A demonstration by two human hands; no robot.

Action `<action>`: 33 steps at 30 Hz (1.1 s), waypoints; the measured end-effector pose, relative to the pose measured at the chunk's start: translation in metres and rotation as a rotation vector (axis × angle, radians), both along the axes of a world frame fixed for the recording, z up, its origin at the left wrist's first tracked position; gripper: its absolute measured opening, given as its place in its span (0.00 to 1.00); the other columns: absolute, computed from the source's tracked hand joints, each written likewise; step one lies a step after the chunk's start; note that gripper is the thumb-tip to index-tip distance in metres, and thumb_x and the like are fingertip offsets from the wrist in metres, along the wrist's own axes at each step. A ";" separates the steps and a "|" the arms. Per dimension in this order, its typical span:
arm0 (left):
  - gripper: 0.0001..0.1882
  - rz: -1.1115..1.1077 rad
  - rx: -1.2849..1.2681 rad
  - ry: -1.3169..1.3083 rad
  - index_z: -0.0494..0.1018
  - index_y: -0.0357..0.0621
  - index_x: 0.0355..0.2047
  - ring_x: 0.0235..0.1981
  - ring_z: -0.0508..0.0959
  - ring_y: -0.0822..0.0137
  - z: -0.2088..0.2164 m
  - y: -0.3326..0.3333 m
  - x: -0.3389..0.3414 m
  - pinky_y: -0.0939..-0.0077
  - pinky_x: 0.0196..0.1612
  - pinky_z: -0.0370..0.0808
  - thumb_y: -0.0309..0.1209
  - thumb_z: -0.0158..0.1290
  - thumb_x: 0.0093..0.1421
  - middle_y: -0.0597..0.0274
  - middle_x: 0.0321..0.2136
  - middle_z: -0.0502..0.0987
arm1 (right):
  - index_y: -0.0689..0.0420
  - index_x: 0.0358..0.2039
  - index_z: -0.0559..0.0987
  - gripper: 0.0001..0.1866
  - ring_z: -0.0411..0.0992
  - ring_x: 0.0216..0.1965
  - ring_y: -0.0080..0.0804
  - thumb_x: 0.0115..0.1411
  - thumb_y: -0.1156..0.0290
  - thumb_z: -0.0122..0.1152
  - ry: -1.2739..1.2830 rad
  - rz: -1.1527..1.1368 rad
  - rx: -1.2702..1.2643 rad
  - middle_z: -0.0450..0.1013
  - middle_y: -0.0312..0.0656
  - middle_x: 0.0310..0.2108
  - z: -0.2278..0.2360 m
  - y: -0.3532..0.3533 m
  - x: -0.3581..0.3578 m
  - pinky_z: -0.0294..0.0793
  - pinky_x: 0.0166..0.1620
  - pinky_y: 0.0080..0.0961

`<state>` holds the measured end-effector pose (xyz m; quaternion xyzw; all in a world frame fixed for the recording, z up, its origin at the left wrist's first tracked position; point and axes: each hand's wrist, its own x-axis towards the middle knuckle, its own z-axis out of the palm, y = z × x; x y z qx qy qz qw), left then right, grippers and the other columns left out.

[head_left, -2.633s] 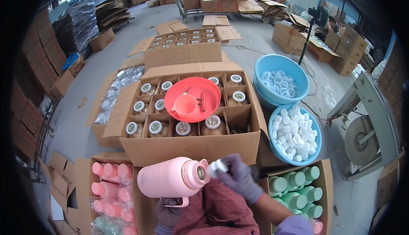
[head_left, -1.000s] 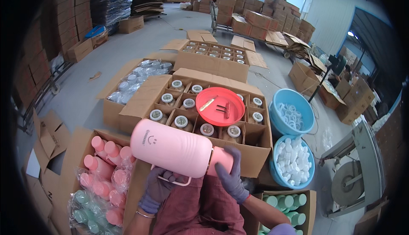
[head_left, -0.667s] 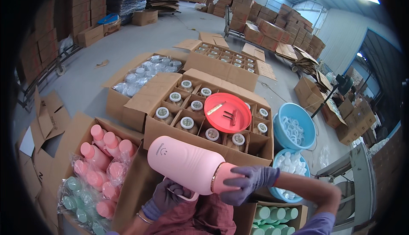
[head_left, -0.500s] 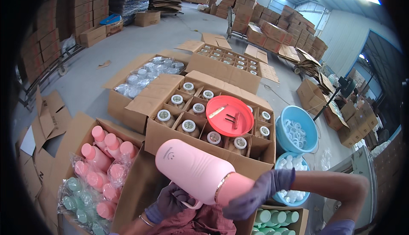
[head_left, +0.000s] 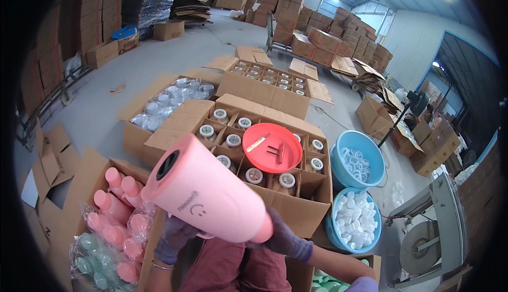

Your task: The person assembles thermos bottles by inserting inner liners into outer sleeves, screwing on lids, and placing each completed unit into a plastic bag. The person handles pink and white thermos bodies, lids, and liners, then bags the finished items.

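Observation:
A large pink vacuum flask [head_left: 211, 191] is tilted in front of me, its base with a dark oval patch up to the left and its paler cap end down to the right. My left hand [head_left: 174, 236], in a purple-grey glove, grips it by the handle side; its fingers are partly hidden. Around the cap end closes my gloved right hand [head_left: 284, 237]. Just beyond the flask, a red round dish [head_left: 290, 143] with a few small strips rests on a divided carton [head_left: 299, 210] of white-rimmed bottles.
Pink and green flasks [head_left: 114, 207], some bagged, fill a carton at left. Blue tubs hold white rings [head_left: 357, 165] and white plugs [head_left: 357, 215] at right. Green flasks [head_left: 330, 280] sit low right. Farther off stand a carton of clear-wrapped items [head_left: 177, 99] and stacked boxes [head_left: 341, 33].
The flask has swung up and left, its base now turned toward me. Both hands moved with it, and my right forearm has dropped from the right side toward the lower edge.

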<state>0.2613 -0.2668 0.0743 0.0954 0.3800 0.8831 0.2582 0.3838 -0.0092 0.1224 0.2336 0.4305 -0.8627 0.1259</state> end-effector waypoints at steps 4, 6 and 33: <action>0.08 0.126 -0.359 0.252 0.74 0.37 0.30 0.24 0.75 0.72 0.016 -0.039 -0.008 0.74 0.32 0.76 0.24 0.56 0.47 0.66 0.22 0.74 | 0.60 0.50 0.80 0.20 0.75 0.50 0.32 0.65 0.59 0.58 0.481 0.416 1.458 0.77 0.47 0.48 0.005 0.062 -0.070 0.73 0.53 0.32; 0.14 0.082 -0.314 0.050 0.77 0.32 0.33 0.26 0.80 0.70 0.036 -0.029 0.004 0.75 0.28 0.77 0.22 0.54 0.44 0.60 0.26 0.80 | 0.61 0.41 0.81 0.13 0.79 0.37 0.45 0.63 0.65 0.60 0.597 -0.037 1.720 0.80 0.49 0.35 0.001 0.109 -0.135 0.78 0.44 0.35; 0.15 -0.977 -0.177 0.277 0.79 0.35 0.43 0.35 0.76 0.78 -0.092 0.075 0.032 0.81 0.39 0.74 0.33 0.57 0.60 0.69 0.34 0.80 | 0.48 0.43 0.72 0.17 0.68 0.53 0.40 0.51 0.68 0.60 1.463 0.943 1.565 0.68 0.38 0.46 0.105 0.028 0.024 0.64 0.64 0.48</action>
